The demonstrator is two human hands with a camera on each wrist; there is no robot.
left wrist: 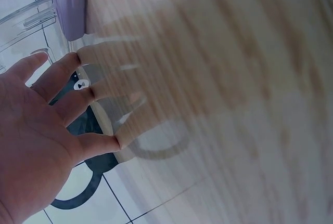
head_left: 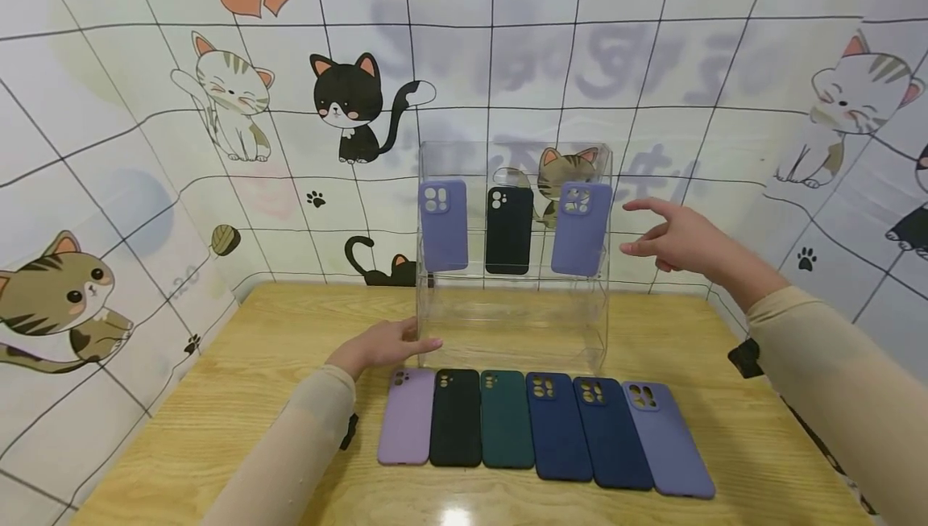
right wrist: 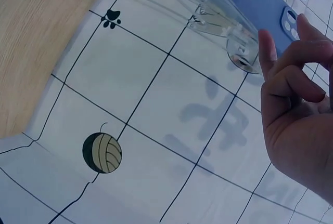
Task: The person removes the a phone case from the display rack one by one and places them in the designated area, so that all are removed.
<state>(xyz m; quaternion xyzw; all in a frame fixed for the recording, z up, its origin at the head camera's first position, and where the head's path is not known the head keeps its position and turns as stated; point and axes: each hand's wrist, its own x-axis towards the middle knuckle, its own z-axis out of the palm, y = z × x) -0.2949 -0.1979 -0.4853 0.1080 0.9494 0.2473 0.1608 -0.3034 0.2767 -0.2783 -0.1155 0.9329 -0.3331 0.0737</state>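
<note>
A clear display rack [head_left: 513,318] stands upright on the table. On its ledge lean two lavender phone cases [head_left: 445,238] and, between them, a black phone case [head_left: 509,238]. My left hand [head_left: 387,343] is at the rack's lower left corner, its thumb reaching across the front. In the left wrist view that hand's spread fingertips [left wrist: 113,143] meet the table top. To the right of the rack my right hand [head_left: 674,238] hangs in the air beside the right-hand lavender case [right wrist: 250,5], holding nothing. Its index finger and thumb point toward that case; the other fingers bend inward.
In front of the rack lies a row of phone cases: light purple [head_left: 406,421], black [head_left: 455,421], green [head_left: 507,423], two navy [head_left: 561,437] and a lavender one [head_left: 677,449]. Behind the wooden table [head_left: 239,397] hangs a cat-patterned cloth [head_left: 493,67].
</note>
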